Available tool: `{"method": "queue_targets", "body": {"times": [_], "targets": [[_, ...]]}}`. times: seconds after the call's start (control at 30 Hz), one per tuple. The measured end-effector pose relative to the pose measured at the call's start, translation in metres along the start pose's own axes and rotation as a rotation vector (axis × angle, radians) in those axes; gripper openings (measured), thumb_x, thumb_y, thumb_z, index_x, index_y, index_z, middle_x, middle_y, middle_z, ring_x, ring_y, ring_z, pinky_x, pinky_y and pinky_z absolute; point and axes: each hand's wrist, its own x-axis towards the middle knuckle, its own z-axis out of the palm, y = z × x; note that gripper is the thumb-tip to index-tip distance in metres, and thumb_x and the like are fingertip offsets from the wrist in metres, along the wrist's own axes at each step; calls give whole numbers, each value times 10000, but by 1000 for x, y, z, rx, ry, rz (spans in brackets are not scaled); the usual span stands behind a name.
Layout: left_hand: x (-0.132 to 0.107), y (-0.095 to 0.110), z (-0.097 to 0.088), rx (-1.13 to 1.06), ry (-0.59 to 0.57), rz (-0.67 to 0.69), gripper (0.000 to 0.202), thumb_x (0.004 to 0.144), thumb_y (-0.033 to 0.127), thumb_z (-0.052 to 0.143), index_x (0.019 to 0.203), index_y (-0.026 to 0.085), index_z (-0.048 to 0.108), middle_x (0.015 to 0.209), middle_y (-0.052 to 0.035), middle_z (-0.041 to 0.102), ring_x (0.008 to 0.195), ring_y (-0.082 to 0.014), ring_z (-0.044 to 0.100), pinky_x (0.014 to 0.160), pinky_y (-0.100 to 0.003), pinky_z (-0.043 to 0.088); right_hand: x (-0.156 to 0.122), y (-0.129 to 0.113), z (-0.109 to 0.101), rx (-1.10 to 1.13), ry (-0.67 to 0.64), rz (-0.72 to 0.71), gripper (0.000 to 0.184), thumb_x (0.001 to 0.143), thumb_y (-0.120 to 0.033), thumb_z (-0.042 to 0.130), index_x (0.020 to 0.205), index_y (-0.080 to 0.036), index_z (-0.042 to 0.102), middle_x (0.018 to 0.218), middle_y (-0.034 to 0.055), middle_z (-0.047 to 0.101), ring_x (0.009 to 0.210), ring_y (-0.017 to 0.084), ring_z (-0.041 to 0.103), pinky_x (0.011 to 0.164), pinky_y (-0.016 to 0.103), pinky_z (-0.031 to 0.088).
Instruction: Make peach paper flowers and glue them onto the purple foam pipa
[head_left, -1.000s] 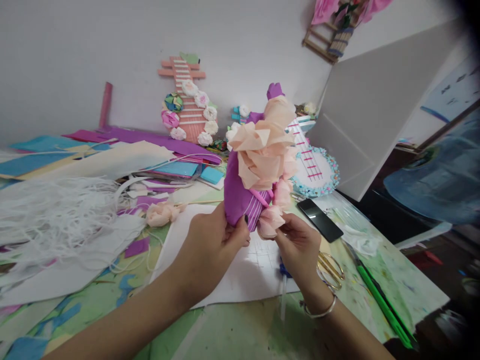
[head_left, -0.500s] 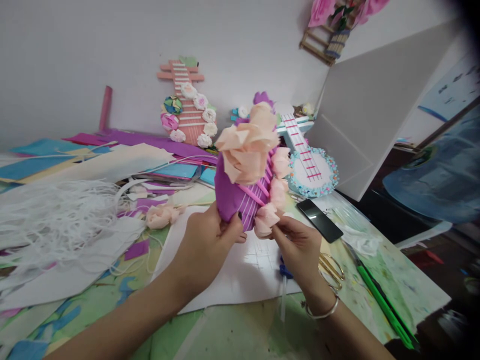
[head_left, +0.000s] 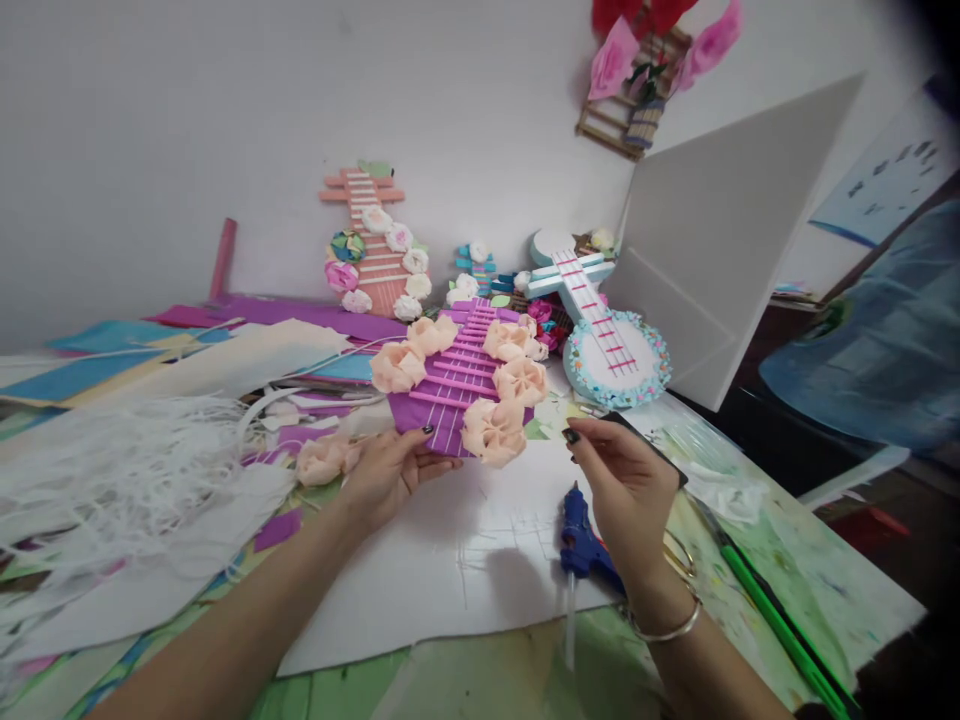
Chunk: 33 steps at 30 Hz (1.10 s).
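Note:
My left hand grips the near edge of a purple paper guitar with pink strings and several peach paper flowers. The guitar lies tilted back, face up, over a white sheet. My right hand hovers just right of the guitar, apart from it, its fingers curled loosely with nothing in them. A blue glue gun lies on the sheet just left of and below that hand. A loose peach flower rests beside my left wrist.
A pink guitar craft leans on the wall, and a white and blue one lies behind. White shredded strips and coloured paper cover the left. A green pen, scissors and a large white board are at right.
The purple guitar was held upright in both hands; it has tipped back to face up. My right hand has let go and drawn away to the right, uncovering the glue gun.

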Motion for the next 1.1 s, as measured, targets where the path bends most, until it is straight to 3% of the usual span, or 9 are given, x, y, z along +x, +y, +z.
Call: {"method": "queue_targets", "body": {"times": [0.13, 0.3, 0.6, 0.77, 0.9, 1.0, 1.1], "targets": [[0, -10, -7, -48, -70, -9, 105, 825, 125, 576, 875, 100, 665, 816, -111, 743, 746, -186, 709, 758, -299, 585, -2, 1, 6, -104, -124, -160, 107, 806, -145, 621, 848, -205, 699, 762, 26, 651, 661, 136, 561, 611, 291, 473], [-5, -16, -2, -24, -97, -16, 100, 804, 127, 626, 898, 113, 656, 833, -107, 742, 760, -197, 710, 768, -308, 578, -10, 6, 15, -252, -217, -411, 172, 839, -105, 576, 886, -219, 696, 773, 38, 692, 720, 172, 542, 660, 332, 474], [-11, -20, 11, 40, -111, -41, 134, 767, 164, 682, 888, 108, 671, 833, -121, 745, 751, -215, 708, 748, -318, 569, -16, 5, 20, -519, -178, -472, 120, 848, -156, 580, 807, -206, 682, 750, 53, 635, 688, 174, 449, 636, 342, 388], [-12, -22, 15, 84, -132, -27, 174, 754, 188, 700, 901, 101, 671, 858, -129, 743, 768, -224, 706, 760, -331, 568, -17, 6, 20, -536, -208, -463, 151, 853, -130, 566, 758, -204, 657, 773, 39, 644, 722, 172, 462, 655, 336, 377], [-11, -22, 15, 41, -51, -20, 156, 746, 147, 695, 896, 121, 658, 822, -98, 745, 753, -203, 706, 754, -316, 580, -15, 9, 14, -344, -127, -424, 163, 850, -107, 546, 926, -203, 653, 802, 49, 605, 757, 168, 515, 671, 322, 432], [-9, -22, 13, -6, -14, 5, 166, 765, 124, 662, 930, 139, 650, 836, -80, 745, 767, -190, 707, 769, -304, 583, -12, 15, 8, -175, 1, -260, 209, 846, -80, 483, 967, -197, 607, 883, 63, 588, 840, 176, 571, 724, 324, 478], [-8, -22, 15, -37, 5, 9, 178, 779, 106, 633, 953, 138, 647, 827, -81, 742, 771, -190, 708, 778, -303, 586, -11, 22, 7, -56, -65, -17, 240, 816, -86, 475, 1012, -204, 549, 960, 57, 603, 811, 159, 614, 736, 320, 515]]}}
